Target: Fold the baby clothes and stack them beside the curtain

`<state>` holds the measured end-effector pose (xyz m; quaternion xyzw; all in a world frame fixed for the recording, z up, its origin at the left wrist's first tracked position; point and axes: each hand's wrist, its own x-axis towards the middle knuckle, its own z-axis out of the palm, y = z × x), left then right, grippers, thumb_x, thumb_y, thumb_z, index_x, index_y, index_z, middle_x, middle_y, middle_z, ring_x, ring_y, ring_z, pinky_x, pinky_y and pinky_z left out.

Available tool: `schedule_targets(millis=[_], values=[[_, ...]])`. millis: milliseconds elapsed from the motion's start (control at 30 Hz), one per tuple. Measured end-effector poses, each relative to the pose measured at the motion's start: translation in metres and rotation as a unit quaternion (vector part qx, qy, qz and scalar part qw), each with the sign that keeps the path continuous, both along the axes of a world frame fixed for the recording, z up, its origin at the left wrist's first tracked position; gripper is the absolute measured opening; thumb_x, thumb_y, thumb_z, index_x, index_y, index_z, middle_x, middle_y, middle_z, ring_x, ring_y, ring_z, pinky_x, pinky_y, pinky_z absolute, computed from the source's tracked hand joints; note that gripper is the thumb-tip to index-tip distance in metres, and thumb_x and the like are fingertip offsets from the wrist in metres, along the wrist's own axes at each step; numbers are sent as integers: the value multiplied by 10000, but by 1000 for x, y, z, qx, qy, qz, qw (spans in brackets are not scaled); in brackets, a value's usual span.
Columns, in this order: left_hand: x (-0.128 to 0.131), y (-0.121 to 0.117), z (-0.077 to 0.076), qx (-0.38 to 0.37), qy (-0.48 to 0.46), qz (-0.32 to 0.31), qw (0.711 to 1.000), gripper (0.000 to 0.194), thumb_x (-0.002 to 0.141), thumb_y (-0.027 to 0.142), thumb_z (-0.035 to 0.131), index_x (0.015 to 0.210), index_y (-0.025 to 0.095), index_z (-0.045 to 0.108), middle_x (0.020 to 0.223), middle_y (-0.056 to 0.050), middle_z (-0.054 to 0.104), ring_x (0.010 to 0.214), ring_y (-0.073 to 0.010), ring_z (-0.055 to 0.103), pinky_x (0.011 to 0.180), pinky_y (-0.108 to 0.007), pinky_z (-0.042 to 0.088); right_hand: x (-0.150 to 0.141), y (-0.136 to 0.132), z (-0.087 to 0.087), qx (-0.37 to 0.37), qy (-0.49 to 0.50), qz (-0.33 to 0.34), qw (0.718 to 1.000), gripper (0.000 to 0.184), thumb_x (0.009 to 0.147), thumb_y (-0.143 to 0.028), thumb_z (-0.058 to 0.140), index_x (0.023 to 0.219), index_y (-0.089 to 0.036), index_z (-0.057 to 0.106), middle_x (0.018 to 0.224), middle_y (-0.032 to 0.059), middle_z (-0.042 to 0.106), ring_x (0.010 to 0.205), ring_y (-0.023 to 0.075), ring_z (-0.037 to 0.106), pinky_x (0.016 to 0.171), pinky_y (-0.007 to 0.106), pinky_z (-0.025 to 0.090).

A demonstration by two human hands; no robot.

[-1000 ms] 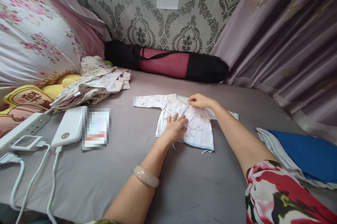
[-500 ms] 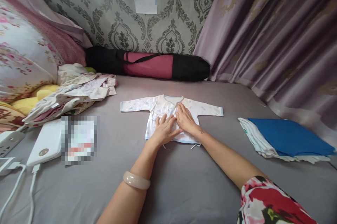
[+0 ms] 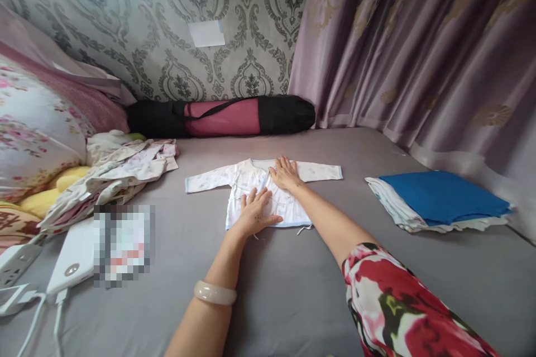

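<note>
A small white baby shirt (image 3: 287, 205) with pale blue trim and a faint print lies spread on the grey sheet (image 3: 285, 290), both sleeves stretched out sideways. My left hand (image 3: 254, 213) rests flat on its lower front, fingers apart and thumb pointing right. Farther up, near the neckline, my right hand (image 3: 285, 172) lies flat with its fingers stretched forward. Neither hand grips the cloth. Thin white ties show at the shirt's bottom hem. Parts of the chest and the right shoulder are hidden under my hands.
Folded cloths, blue on top (image 3: 446, 198), lie at the right. On the left are a clothes heap (image 3: 113, 175), a white power bank (image 3: 77, 256) with a cable, a power strip (image 3: 19, 265) and a blurred-out item. A black and red long bag (image 3: 221, 118) lies along the wall.
My hands have moved apart: the right one slid up toward the neckline, while the left stays on the lower front. The view has shifted slightly.
</note>
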<state>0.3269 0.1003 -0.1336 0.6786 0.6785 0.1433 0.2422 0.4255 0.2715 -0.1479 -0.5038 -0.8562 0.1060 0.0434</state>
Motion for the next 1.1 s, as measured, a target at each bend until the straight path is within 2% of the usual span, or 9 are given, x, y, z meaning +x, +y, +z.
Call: schedule_targets(millis=[167,300,433,700,800,867,967,1033,1100], values=[[0,-1,-5,35,-22,23,999,809,745,576,663,1392,201,355,1544,-173,300,1472,-336,118,1157,-579,42,6,-28,-1,-4,24,58,998,663,989,-461,180,1519,-66,232,1599,162,147,1475,264,99,1177,468,25],[-1,-2,-10,66,-34,35,997,880,729,570,677,1420,197,278,1537,-201,286,1456,-322,193,1156,-578,55,15,-53,-1,-22,41,115,992,681,982,-460,193,1520,-43,214,1596,155,159,1479,247,87,1186,433,40],[-2,-2,-13,65,-32,41,997,966,722,582,669,1459,183,190,1545,-220,263,1465,-329,163,1158,-572,70,22,-74,1,-23,46,144,988,645,982,-419,215,1520,-64,229,1596,143,164,1478,246,100,1188,433,58],[-11,-10,-3,42,-31,17,998,935,723,545,675,1462,181,232,1555,-196,263,1463,-316,183,1174,-539,107,35,-98,6,-68,79,201,974,610,969,-402,322,1502,-105,305,1595,140,167,1476,260,112,1192,460,72],[-15,-14,4,23,-17,10,1000,797,773,521,632,1435,210,317,1548,-164,302,1458,-296,211,1177,-523,136,42,-89,12,-127,122,250,952,571,908,-347,486,1437,-138,434,1564,135,279,1455,267,204,1187,437,137],[-17,-15,9,16,3,7,1000,700,787,524,617,1392,243,404,1546,-138,319,1446,-301,246,1170,-519,171,48,-77,17,-189,188,266,926,443,898,-295,508,1315,-159,573,1448,115,486,1357,245,413,1130,385,296],[-18,-13,15,15,41,0,999,590,784,529,619,1306,274,519,1519,-109,373,1408,-320,321,1143,-520,243,64,-50,24,-257,312,169,899,365,956,-275,390,1189,-162,647,1167,81,697,1041,177,658,917,294,490],[-17,-9,19,8,70,0,998,527,774,504,634,1249,286,571,1485,-95,422,1378,-334,358,1116,-533,280,82,-30,28,-205,364,62,907,367,961,-257,365,1176,-159,647,1118,81,710,990,162,668,885,271,495],[-15,-2,25,-2,104,5,995,431,764,470,653,1154,288,630,1446,-87,462,1357,-350,371,1094,-552,294,105,-12,30,-103,352,-35,930,345,939,-215,396,1160,-175,657,1167,83,688,1083,172,623,949,275,449]])
